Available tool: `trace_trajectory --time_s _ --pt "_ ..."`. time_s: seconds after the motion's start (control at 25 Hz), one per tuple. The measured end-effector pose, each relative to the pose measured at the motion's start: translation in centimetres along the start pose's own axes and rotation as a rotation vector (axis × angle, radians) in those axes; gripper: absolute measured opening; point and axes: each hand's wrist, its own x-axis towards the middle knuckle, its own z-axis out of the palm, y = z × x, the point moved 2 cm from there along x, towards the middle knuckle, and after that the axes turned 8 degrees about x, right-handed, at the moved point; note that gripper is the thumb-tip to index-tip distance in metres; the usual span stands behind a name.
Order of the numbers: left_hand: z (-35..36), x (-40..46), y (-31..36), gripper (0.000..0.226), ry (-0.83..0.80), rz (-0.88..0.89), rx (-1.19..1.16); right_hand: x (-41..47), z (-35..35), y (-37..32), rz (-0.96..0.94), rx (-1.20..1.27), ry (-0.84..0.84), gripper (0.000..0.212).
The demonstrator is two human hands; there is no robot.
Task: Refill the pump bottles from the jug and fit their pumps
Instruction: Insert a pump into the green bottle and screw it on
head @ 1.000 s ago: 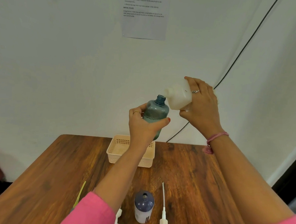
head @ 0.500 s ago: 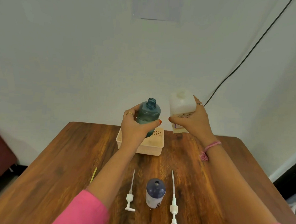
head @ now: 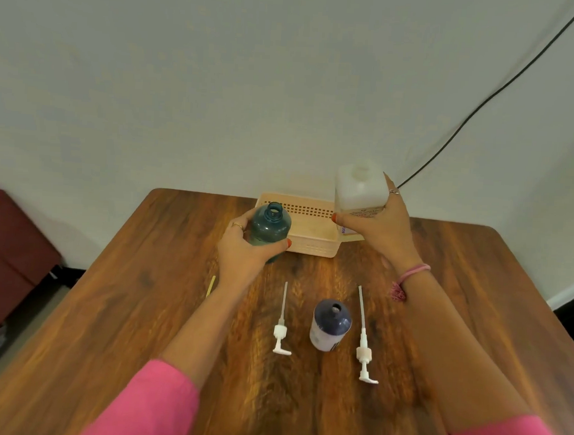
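My left hand (head: 244, 251) grips a teal pump bottle (head: 269, 228) with no pump on it, upright, just left of the basket. My right hand (head: 375, 228) holds the white jug (head: 360, 188) upright with its mouth uncapped, above the basket's right end. A dark blue bottle (head: 330, 324) with an open neck stands on the table between two white pumps lying flat: the left pump (head: 281, 330) and the right pump (head: 363, 347).
A beige perforated basket (head: 314, 243) sits at the far middle of the wooden table (head: 140, 326). A thin yellow stick (head: 211, 286) lies at the left. A black cable (head: 484, 101) runs down the wall. A dark red seat (head: 8, 252) stands left of the table.
The jug has gone from tilted over the teal bottle's mouth to upright. Both hands have come down toward the table with their bottles, and the view has dropped to take in the pumps.
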Motion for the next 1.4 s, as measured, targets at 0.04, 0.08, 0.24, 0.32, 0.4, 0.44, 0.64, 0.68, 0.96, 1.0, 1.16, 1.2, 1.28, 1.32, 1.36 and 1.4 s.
trace_trajectory --time_s 0.04,0.08,0.24,0.32,0.4,0.44,0.64,0.68,0.96,1.0,1.16,1.2,1.28,1.32,1.36,1.4 --pt "-0.2 -0.3 -1.2 0.078 -0.008 -0.016 0.018 -0.4 0.3 0.4 0.003 0.0 0.002 0.084" --pt "-0.3 -0.5 -2.3 0.077 -0.02 -0.037 0.034 -0.7 0.5 0.6 0.004 -0.011 0.008 0.083" --pt "-0.2 -1.9 -6.7 0.071 -0.071 -0.137 0.064 -1.8 1.2 1.8 0.022 -0.03 0.021 0.075" --pt "0.0 -2.5 -8.6 0.07 -0.088 -0.193 0.064 -2.3 1.3 2.4 0.03 -0.043 0.019 0.073" --pt "0.3 -2.9 -10.2 0.07 -0.095 -0.254 0.078 -2.6 1.2 3.6 0.051 -0.059 0.01 0.075" --pt "0.4 -3.1 -10.9 0.071 -0.098 -0.278 0.09 -2.8 1.2 4.3 0.07 -0.067 0.01 0.077" --pt "1.3 -3.5 -14.0 0.075 -0.121 -0.358 0.116 -4.0 0.8 7.2 0.15 -0.101 0.017 0.075" --pt "1.5 -3.6 -14.4 0.075 -0.123 -0.371 0.123 -4.2 0.7 7.4 0.157 -0.097 0.019 0.073" --pt "2.2 -3.7 -15.9 0.08 -0.124 -0.437 0.11 -5.3 0.5 8.2 0.173 -0.062 0.033 0.073" --pt "2.2 -3.6 -15.9 0.08 -0.13 -0.442 0.114 -5.5 0.4 8.3 0.177 -0.051 0.038 0.074" --pt "2.1 -3.7 -15.6 0.09 -0.158 -0.46 0.13 -6.4 -0.2 8.4 0.179 -0.046 0.055 0.068" --pt "2.2 -3.9 -15.5 0.098 -0.161 -0.473 0.149 -6.6 -0.4 8.4 0.186 -0.043 0.064 0.065" --pt "2.2 -4.9 -15.6 0.112 -0.139 -0.545 0.192 -7.0 -0.9 8.4 0.201 -0.03 0.088 0.063" --pt "2.3 -5.8 -15.6 0.113 -0.118 -0.6 0.203 -7.3 -1.3 8.4 0.206 -0.024 0.095 0.065" --pt "2.4 -6.8 -15.7 0.11 -0.097 -0.658 0.196 -7.5 -1.7 8.6 0.211 -0.02 0.1 0.067" --pt "2.6 -8.0 -15.5 0.104 -0.087 -0.707 0.175 -7.8 -2.1 8.7 0.214 -0.024 0.106 0.068"
